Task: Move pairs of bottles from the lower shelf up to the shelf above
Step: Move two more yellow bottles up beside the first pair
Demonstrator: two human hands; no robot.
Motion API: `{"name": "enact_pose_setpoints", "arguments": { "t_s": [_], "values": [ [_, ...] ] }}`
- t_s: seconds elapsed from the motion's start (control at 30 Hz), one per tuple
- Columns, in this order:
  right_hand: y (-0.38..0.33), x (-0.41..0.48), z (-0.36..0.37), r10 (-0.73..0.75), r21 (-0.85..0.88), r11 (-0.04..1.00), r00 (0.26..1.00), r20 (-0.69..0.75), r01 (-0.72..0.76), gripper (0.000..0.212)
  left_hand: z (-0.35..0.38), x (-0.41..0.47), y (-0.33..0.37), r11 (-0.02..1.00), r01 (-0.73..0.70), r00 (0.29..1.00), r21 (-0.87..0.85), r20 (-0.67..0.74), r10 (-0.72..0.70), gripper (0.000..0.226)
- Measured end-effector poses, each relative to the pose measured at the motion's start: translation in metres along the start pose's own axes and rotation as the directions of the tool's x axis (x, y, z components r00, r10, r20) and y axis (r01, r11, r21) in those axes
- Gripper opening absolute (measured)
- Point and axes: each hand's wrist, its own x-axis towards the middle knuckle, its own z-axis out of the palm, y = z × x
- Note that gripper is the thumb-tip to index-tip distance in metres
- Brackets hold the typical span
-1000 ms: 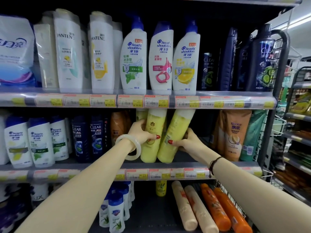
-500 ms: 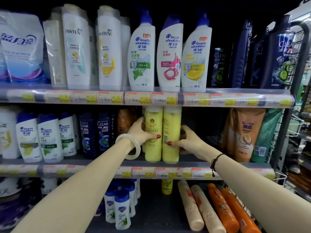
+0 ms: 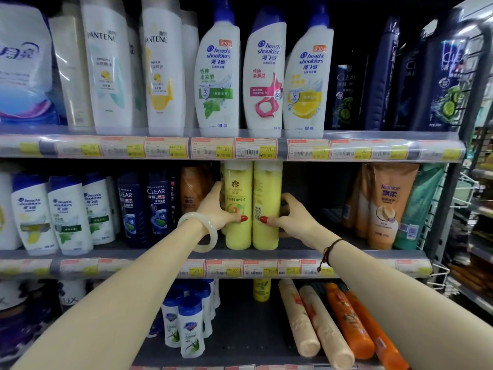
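On the middle shelf (image 3: 373, 253) your two yellow bottles (image 3: 252, 206) stand upright and touching side by side, between the dark blue Clear bottles (image 3: 145, 206) on the left and the orange Rejoice tubes (image 3: 384, 206) on the right — their tops hidden behind the price strip (image 3: 234, 148) of the shelf above. Your left hand (image 3: 216, 209) wraps the left bottle from its left side, thumb pressed on the front, and your right hand (image 3: 289, 218) clasps the right bottle from the right — thumb on the barcode, fingers curled behind.
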Motion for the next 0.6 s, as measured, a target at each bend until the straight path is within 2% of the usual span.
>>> {"name": "enact_pose_setpoints", "arguments": {
  "t_s": [0.17, 0.3, 0.4, 0.53, 0.6],
  "values": [
    [0.002, -0.001, -0.002, 0.019, -0.069, 0.997, 1.000, -0.002, -0.019, 0.066, 0.003, -0.001, -0.003, 0.999, 0.020, 1.000, 0.047, -0.022, -0.019, 0.076],
    [-0.001, -0.010, -0.007, -0.042, -0.347, 0.937, 0.998, -0.043, 0.024, 0.052, 0.002, -0.006, 0.004, 0.972, 0.058, 0.998, 0.228, -0.016, -0.056, 0.064],
    [-0.001, -0.021, -0.013, -0.078, -0.461, 0.886, 0.995, -0.055, 0.044, 0.039, 0.000, -0.013, 0.012, 0.913, 0.101, 0.993, 0.396, 0.014, -0.115, 0.054],
    [-0.004, -0.038, -0.018, -0.068, -0.485, 0.872, 0.998, 0.017, 0.068, 0.024, 0.002, -0.024, 0.025, 0.839, 0.082, 0.989, 0.538, 0.062, -0.136, 0.042],
    [-0.008, -0.046, -0.020, -0.032, -0.532, 0.844, 0.996, 0.079, 0.069, 0.025, 0.006, -0.031, 0.029, 0.809, 0.049, 0.990, 0.586, 0.082, -0.119, 0.040]
  ]
}}
